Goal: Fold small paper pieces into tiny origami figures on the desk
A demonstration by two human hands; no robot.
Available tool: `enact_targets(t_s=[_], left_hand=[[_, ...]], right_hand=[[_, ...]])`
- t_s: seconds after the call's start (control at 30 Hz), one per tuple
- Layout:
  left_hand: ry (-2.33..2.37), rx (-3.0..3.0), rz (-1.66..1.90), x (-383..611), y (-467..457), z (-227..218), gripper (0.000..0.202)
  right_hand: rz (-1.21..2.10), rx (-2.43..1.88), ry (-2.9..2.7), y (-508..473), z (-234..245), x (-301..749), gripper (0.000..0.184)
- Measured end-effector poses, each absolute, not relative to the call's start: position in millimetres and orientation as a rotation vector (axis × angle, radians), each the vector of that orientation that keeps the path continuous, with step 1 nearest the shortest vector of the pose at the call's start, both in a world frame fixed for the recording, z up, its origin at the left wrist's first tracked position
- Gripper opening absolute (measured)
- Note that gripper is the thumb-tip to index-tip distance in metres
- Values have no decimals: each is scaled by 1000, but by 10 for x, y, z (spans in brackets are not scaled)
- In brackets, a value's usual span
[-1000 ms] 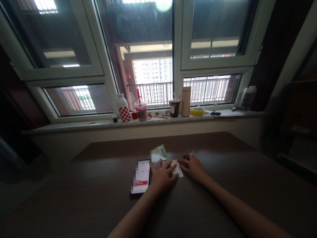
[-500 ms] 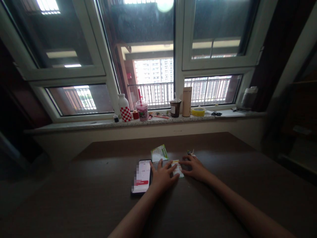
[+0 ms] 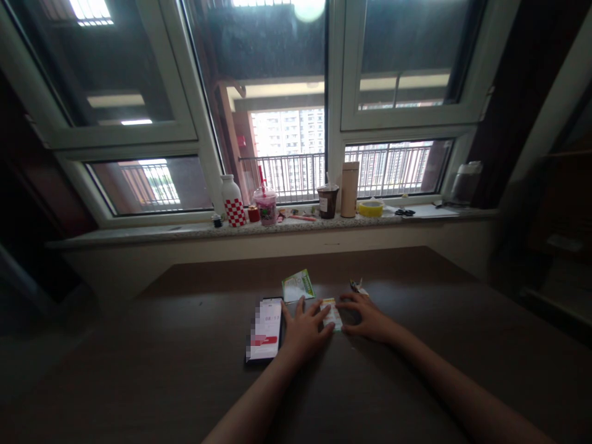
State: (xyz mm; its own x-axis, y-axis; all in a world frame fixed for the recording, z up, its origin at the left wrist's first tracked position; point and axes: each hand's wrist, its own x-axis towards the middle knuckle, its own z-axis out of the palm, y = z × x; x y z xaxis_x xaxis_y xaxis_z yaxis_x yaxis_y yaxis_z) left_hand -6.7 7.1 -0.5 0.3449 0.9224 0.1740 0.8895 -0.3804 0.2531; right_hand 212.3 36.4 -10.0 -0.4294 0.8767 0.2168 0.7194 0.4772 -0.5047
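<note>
window frames: pale and tall, they stand at twelve o'clock above a stone sill that bears cups and bottles.
table: dark brown and smooth-looking, with a dull sheen from the daylight.
small slip: we see it lying flat on the table between our hands, white, yellow at its far end and green at its near one; we take it as the clock's centre.
left hand: at about eight o'clock, low and with its fingers spread, thumb and forefinger reaching over the slip's left side; we make out no pinch.
right hand: at three o'clock, curved, thumb and forefinger parted just beside the slip's right edge; whether they touch it we cannot tell.
phone: between eight and nine o'clock, screen lit, its right edge just beside our left little finger.
green packet: at ten o'clock, lying flat, partly white.
crumpled bit: between one and two o'clock, near our right fingers, too small to name.
slip's feel: we judge it very light, thin and bendy, apt to skate on the table and to crease under hard pressure.
slip's best hold: we would favour a soft pinch on its long edges, or a fingertip pressed near the left edge to pin it.
</note>
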Motion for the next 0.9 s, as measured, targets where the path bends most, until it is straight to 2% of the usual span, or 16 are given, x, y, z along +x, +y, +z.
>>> enact_targets(t_s=[0.1, 0.3, 0.47, 0.73, 0.9], left_hand=[[1681, 2498, 419, -68, 73, -2, 50], [1665, 2491, 447, -84, 84, -21, 54], [1647, 2503, 487, -98, 86, -28, 61], [1677, 2521, 561, -74, 55, 19, 37], [1610, 2510, 619, -89, 67, 4, 31]], right_hand=[[461, -1272, -2255, 344, -98, 2111, 48], [466, -1064, -2257, 295, -76, 2065, 22], [425, -981, -2251, 322, -108, 2066, 22], [372, -959, -2290, 330, -109, 2065, 22], [363, -966, -2308, 310, -82, 2062, 23]])
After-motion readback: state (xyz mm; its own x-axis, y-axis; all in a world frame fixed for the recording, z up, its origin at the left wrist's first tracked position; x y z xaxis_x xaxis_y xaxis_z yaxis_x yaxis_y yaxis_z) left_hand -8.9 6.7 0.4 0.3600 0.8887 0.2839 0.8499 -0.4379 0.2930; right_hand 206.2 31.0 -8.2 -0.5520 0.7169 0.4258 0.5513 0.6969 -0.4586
